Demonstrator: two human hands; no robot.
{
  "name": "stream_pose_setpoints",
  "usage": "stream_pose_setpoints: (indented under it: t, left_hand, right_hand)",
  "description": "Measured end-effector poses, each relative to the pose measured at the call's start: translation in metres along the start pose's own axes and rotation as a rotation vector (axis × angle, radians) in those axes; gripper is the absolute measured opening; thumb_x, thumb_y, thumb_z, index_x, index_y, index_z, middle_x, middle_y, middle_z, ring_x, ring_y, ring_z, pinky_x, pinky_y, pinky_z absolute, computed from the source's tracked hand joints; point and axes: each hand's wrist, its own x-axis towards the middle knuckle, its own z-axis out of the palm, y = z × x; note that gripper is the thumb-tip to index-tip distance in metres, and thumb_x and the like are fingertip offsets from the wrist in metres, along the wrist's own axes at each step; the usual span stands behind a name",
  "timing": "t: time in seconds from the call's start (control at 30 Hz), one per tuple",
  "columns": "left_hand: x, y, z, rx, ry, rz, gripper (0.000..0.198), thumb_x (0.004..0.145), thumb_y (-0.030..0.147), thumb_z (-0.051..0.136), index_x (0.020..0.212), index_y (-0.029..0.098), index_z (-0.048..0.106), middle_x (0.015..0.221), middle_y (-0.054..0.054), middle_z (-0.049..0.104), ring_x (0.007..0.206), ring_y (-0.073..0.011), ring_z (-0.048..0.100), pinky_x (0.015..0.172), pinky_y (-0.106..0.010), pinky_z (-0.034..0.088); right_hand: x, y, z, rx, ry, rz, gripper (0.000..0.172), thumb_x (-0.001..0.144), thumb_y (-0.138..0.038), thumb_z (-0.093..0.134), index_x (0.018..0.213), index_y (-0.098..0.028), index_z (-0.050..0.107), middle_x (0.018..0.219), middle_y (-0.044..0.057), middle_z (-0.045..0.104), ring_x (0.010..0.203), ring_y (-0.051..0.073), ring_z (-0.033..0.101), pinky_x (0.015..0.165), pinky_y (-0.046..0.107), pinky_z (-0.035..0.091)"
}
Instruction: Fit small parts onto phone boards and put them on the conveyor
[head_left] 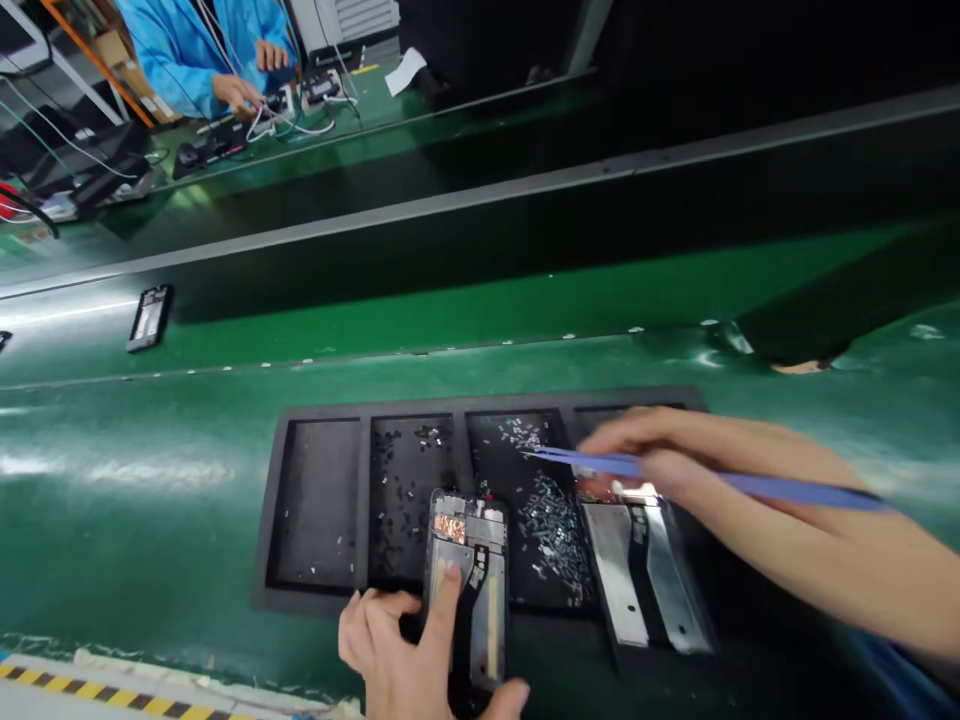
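On my feed, the black tray (319,500) lay leftmost on the green worktop (150,480). My left hand (409,640) was clamped on a phone frame (491,580) over the tray's near edge. Silvery bits (555,530) littered the third compartment; blue tweezers (780,489) pointed there, pinched in my right hand (667,432), near a second phone frame (611,560).

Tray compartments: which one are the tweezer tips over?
The third compartment from the left: tips of the tweezers show over its dense silvery bits. The first holds few bits; the second, mostly dark ones.
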Motion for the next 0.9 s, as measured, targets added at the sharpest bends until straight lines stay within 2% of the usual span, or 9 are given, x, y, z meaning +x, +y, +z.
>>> stream_pose_setpoints:
  t: [0.03,0.1,0.2,0.27,0.3,0.37,0.47,0.67,0.9]
  left_hand:
    - [0.002,-0.004,-0.003,0.026,-0.012,0.058,0.077,0.063,0.062,0.087,0.133,0.033,0.069,0.104,-0.009,0.049,0.107,-0.0367,0.051,0.098,-0.059,0.043]
    - [0.013,-0.014,-0.011,0.053,-0.003,0.245,0.071,0.073,0.059,0.084,0.136,0.032,0.067,0.109,-0.011,0.054,0.115,-0.0364,0.051,0.102,-0.056,0.044]
    - [0.048,-0.025,-0.026,-0.009,0.014,0.711,0.048,0.088,0.047,0.077,0.133,0.032,0.068,0.126,-0.008,0.060,0.128,-0.0299,0.050,0.111,-0.044,0.044]
    - [0.079,-0.028,-0.035,-0.037,-0.058,1.009,0.038,0.097,0.042,0.067,0.133,0.032,0.066,0.138,-0.004,0.060,0.135,-0.0254,0.049,0.116,-0.040,0.043]
    - [0.093,-0.027,-0.039,-0.028,-0.121,1.121,0.037,0.100,0.041,0.062,0.136,0.032,0.065,0.142,-0.003,0.059,0.137,-0.0245,0.048,0.117,-0.040,0.043]
    - [0.116,-0.025,-0.044,0.005,-0.237,1.243,0.039,0.103,0.039,0.055,0.141,0.030,0.061,0.147,-0.003,0.057,0.138,-0.0259,0.050,0.116,-0.043,0.047]
    - [0.130,-0.021,-0.042,0.032,-0.286,1.273,0.041,0.103,0.038,0.056,0.143,0.031,0.059,0.149,-0.002,0.056,0.136,-0.0298,0.053,0.111,-0.048,0.052]
    - [0.111,-0.026,-0.019,-0.002,-0.147,1.174,0.035,0.105,0.032,0.052,0.138,0.034,0.063,0.146,0.000,0.058,0.141,-0.0246,0.048,0.111,-0.044,0.054]
    - [0.105,-0.030,-0.012,-0.025,-0.141,1.174,0.036,0.105,0.040,0.058,0.141,0.035,0.059,0.150,0.001,0.057,0.140,-0.0194,0.051,0.105,-0.036,0.058]
  right_hand:
    - [0.018,-0.005,0.003,0.072,-0.105,-0.004,0.042,0.092,-0.066,0.061,0.092,-0.027,0.077,0.087,0.005,0.076,0.067,0.021,0.072,0.060,0.032,0.057]
    - [0.042,-0.006,0.013,0.180,-0.218,-0.007,0.036,0.090,-0.061,0.069,0.092,-0.027,0.078,0.086,0.003,0.075,0.053,0.015,0.064,0.048,0.028,0.051]
    - [0.055,0.006,0.029,0.152,-0.204,-0.041,0.031,0.092,-0.055,0.068,0.093,-0.026,0.078,0.092,0.004,0.076,0.064,0.017,0.069,0.053,0.028,0.053]
    - [0.056,0.017,0.035,0.091,-0.171,-0.060,0.030,0.091,-0.054,0.069,0.091,-0.025,0.077,0.090,0.005,0.077,0.076,0.021,0.072,0.061,0.030,0.056]
    - [0.056,0.021,0.036,0.079,-0.167,-0.053,0.031,0.091,-0.055,0.070,0.089,-0.025,0.076,0.087,0.004,0.077,0.076,0.021,0.072,0.061,0.030,0.056]
    - [0.057,0.027,0.036,0.073,-0.181,-0.034,0.033,0.090,-0.058,0.070,0.085,-0.025,0.076,0.081,0.003,0.076,0.068,0.019,0.070,0.058,0.029,0.055]
    - [0.059,0.032,0.036,0.077,-0.213,-0.026,0.033,0.091,-0.059,0.068,0.085,-0.028,0.077,0.083,0.002,0.077,0.067,0.019,0.071,0.055,0.028,0.054]
    - [0.060,0.037,0.038,0.095,-0.210,-0.103,0.023,0.094,-0.053,0.071,0.087,-0.032,0.076,0.083,-0.002,0.077,0.073,0.019,0.073,0.054,0.027,0.054]
    - [0.065,0.034,0.035,0.097,-0.207,-0.108,0.028,0.093,-0.057,0.070,0.086,-0.032,0.076,0.083,-0.001,0.078,0.073,0.020,0.075,0.059,0.029,0.058]
